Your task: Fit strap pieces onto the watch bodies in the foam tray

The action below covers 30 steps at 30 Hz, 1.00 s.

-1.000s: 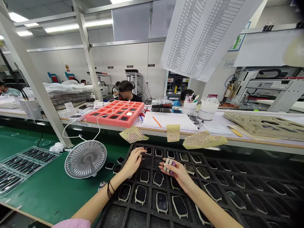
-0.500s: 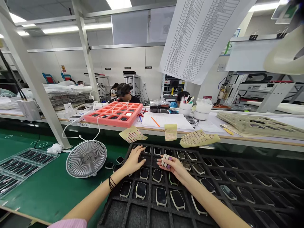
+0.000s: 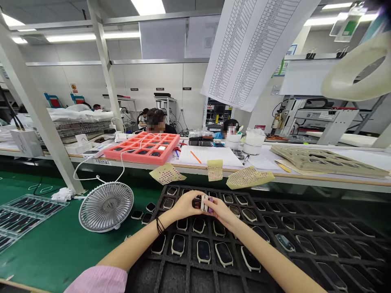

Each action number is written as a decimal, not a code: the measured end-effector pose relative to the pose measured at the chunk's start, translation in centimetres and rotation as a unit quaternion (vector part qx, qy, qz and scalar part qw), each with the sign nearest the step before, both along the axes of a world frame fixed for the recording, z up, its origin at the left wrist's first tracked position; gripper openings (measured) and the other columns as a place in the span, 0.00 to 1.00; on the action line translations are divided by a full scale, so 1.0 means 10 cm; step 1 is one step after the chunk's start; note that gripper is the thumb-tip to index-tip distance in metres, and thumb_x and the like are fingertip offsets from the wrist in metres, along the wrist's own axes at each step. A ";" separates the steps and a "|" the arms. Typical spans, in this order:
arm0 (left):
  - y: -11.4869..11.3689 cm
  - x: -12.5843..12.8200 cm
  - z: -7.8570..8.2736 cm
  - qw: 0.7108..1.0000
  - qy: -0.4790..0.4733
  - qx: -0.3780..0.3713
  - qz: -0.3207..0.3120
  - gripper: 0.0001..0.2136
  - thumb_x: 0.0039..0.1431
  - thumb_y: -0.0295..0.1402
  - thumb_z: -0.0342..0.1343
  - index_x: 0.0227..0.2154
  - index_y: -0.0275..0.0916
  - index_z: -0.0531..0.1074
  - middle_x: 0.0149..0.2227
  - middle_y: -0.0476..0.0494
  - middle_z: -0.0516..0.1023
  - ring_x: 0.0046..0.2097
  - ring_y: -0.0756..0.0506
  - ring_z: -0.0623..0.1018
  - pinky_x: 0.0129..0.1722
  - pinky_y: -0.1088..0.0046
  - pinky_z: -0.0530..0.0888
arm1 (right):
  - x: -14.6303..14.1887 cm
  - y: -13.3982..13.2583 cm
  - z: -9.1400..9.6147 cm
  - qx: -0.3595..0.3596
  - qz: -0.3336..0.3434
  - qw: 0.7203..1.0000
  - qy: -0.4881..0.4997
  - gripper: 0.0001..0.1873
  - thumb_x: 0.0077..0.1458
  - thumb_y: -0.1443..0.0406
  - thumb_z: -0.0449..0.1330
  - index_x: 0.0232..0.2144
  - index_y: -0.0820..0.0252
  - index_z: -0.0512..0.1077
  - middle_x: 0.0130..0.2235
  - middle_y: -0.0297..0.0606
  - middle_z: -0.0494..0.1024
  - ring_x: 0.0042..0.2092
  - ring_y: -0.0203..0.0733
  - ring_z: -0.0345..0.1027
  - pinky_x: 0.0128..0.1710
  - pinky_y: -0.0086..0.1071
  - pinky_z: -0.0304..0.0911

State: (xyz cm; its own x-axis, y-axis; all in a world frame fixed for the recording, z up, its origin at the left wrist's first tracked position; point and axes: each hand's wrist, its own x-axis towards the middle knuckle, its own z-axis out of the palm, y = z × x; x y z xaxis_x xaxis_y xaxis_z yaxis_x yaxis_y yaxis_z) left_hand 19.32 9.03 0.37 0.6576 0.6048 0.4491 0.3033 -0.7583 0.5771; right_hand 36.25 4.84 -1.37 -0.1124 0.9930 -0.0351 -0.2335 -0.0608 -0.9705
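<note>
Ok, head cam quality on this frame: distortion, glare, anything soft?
Head view: strong wide-angle bowing, the steel column leans and the black foam tray curves toward the frame edges. Glare: the ceiling light blows out. The left hand and right hand look reasonably sharp, but they hide most of the small part. The pale ring-shaped object at top right looks soft.

No wording can be read with confidence at any position. The printed table on the hanging sheet (image 3: 256,53) at 1 o'clock has numbered-looking rows, but its entries are too small to make out. The white bench-edge label (image 3: 102,162) at 10 o'clock carries characters too small to read, as do the black plaques (image 3: 159,89) at 11 o'clock, and the yellow warning sign (image 3: 73,88) at 10 o'clock shows no legible wording.
</note>
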 end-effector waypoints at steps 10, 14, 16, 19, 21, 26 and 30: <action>0.21 -0.01 -0.16 0.990 0.120 0.029 0.074 0.22 0.39 0.33 0.68 0.41 0.36 0.73 0.41 0.38 0.78 0.42 0.37 0.76 0.43 0.64 0.71 | 0.25 0.22 -0.23 0.109 -0.096 0.976 -0.164 0.31 0.44 0.40 0.56 0.32 0.61 0.77 0.28 0.40 0.77 0.32 0.46 0.72 0.40 0.42 0.66; 0.27 -0.14 -0.13 0.985 0.140 0.043 0.090 0.22 0.45 0.38 0.65 0.44 0.38 0.72 0.43 0.39 0.76 0.44 0.39 0.75 0.44 0.65 0.70 | 0.25 0.19 -0.27 0.153 -0.093 0.951 -0.253 0.27 0.47 0.42 0.55 0.27 0.58 0.78 0.27 0.37 0.72 0.32 0.44 0.67 0.38 0.39 0.63; 0.30 -0.24 -0.11 0.982 0.153 0.053 0.094 0.23 0.45 0.40 0.65 0.45 0.38 0.72 0.43 0.38 0.76 0.46 0.37 0.74 0.47 0.62 0.68 | 0.26 0.15 -0.24 0.170 -0.083 0.939 -0.288 0.22 0.48 0.45 0.57 0.30 0.55 0.78 0.30 0.36 0.70 0.34 0.44 0.65 0.40 0.38 0.62; 0.33 -0.40 -0.13 0.979 0.170 0.063 0.096 0.25 0.46 0.44 0.64 0.47 0.39 0.71 0.43 0.37 0.75 0.48 0.35 0.72 0.51 0.57 0.64 | 0.31 0.06 -0.17 0.185 -0.047 0.925 -0.327 0.16 0.46 0.50 0.63 0.31 0.53 0.78 0.31 0.35 0.68 0.33 0.42 0.63 0.38 0.36 0.61; 0.31 -0.50 -0.18 0.978 0.176 0.066 0.089 0.24 0.49 0.46 0.62 0.48 0.41 0.71 0.45 0.39 0.74 0.50 0.37 0.72 0.54 0.55 0.61 | 0.34 -0.02 -0.13 0.201 0.006 0.909 -0.366 0.15 0.42 0.53 0.66 0.32 0.51 0.78 0.33 0.34 0.67 0.35 0.42 0.64 0.39 0.35 0.61; 0.16 -0.73 -0.27 0.977 0.205 0.044 0.041 0.20 0.61 0.43 0.51 0.55 0.49 0.64 0.58 0.41 0.66 0.61 0.39 0.63 0.60 0.51 0.51 | 0.39 -0.18 -0.04 0.222 0.126 0.851 -0.459 0.21 0.38 0.55 0.69 0.38 0.52 0.76 0.38 0.35 0.67 0.41 0.45 0.66 0.44 0.35 0.62; 0.03 -0.76 -0.18 0.976 0.214 0.027 0.015 0.19 0.64 0.40 0.48 0.56 0.48 0.63 0.61 0.42 0.63 0.64 0.41 0.58 0.62 0.51 0.48 | 0.41 -0.17 -0.03 0.232 0.125 0.858 -0.441 0.13 0.42 0.60 0.67 0.34 0.54 0.77 0.35 0.36 0.71 0.37 0.44 0.67 0.40 0.34 0.62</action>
State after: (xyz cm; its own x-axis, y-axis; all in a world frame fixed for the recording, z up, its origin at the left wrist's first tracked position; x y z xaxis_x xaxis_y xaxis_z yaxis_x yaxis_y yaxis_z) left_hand 11.72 9.35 -1.38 0.7749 0.6094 0.1680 0.5301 -0.7713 0.3523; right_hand 40.31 3.14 -1.65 -0.4572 0.8716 0.1769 0.5685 0.4393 -0.6955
